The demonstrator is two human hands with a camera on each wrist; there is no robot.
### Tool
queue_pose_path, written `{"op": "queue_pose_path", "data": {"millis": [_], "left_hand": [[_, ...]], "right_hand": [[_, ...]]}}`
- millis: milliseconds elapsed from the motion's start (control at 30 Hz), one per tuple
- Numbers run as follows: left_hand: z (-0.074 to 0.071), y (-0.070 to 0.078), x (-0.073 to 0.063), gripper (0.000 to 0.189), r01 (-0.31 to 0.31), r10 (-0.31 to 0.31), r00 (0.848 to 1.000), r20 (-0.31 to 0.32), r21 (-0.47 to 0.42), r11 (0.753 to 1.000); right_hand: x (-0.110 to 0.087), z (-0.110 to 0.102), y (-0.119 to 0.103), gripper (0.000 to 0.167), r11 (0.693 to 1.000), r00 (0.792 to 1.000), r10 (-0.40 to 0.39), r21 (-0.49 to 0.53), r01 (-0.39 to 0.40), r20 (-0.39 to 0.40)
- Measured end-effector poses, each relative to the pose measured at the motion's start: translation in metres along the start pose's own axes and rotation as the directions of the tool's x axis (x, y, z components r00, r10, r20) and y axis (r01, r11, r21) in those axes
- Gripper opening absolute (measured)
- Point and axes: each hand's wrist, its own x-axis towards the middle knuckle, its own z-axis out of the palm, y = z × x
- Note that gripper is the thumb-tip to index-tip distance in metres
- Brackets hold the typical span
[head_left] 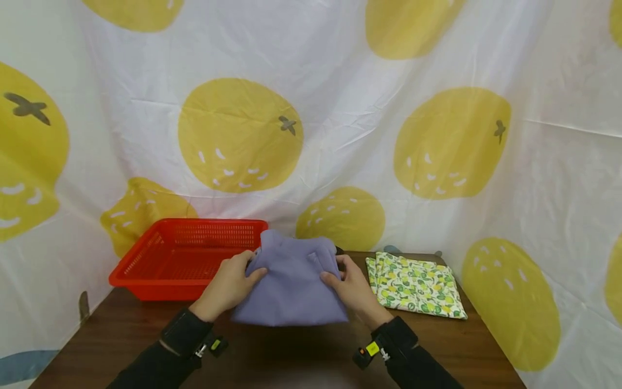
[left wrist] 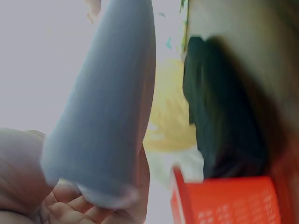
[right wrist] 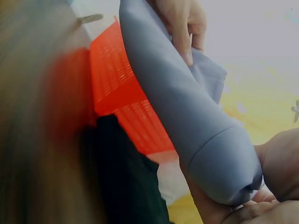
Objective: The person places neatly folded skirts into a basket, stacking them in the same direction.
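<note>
A lavender piece of folded fabric (head_left: 293, 283), perhaps a garment, is held up by both hands in the middle of the head view, above the table. My left hand (head_left: 232, 282) grips its left side, thumb on the near face. On the opposite side my right hand (head_left: 357, 287) pinches the edge between thumb and fingers. In the right wrist view the fabric (right wrist: 187, 107) hangs in a rounded fold between the two hands. The left wrist view shows the same fold (left wrist: 107, 102), with fingers behind its lower end.
At the back left stands a red perforated plastic basket (head_left: 189, 286). A folded cloth with a green and yellow print (head_left: 418, 286) lies on the right of the brown table (head_left: 277, 362). Behind the fabric lies a dark cloth (left wrist: 224, 112). A fruit-patterned curtain (head_left: 340, 140) hangs around the table.
</note>
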Motion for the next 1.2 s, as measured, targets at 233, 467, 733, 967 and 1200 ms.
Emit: {"op": "queue_pose_path", "data": {"millis": [233, 467, 733, 967, 1200], "left_hand": [[-0.033, -0.024, 0.025, 0.031, 0.035, -0.033, 0.997, -0.076, 0.029, 0.999], [-0.060, -0.056, 0.043, 0.035, 0.112, -0.104, 0.988, -0.111, 0.073, 0.991], [-0.092, -0.090, 0.054, 0.046, 0.211, -0.196, 0.971, -0.134, 0.107, 0.972], [-0.106, -0.120, 0.060, 0.050, 0.266, -0.240, 0.955, -0.177, 0.144, 0.953], [-0.103, -0.182, 0.077, 0.049, 0.307, -0.277, 0.940, -0.200, 0.140, 0.941]], "right_hand": [[0.039, 0.034, -0.025, 0.060, 0.990, 0.996, 0.028, 0.139, -0.039, 0.081], [0.074, 0.074, -0.043, 0.081, 0.967, 0.974, 0.046, 0.234, -0.099, 0.223], [0.100, 0.125, -0.056, 0.098, 0.952, 0.957, 0.000, 0.292, -0.089, 0.291], [0.106, 0.158, -0.062, 0.073, 0.996, 0.973, -0.048, 0.085, 0.029, 0.226], [0.108, 0.172, -0.063, 0.072, 0.996, 0.952, -0.017, -0.077, 0.042, 0.305]]}}
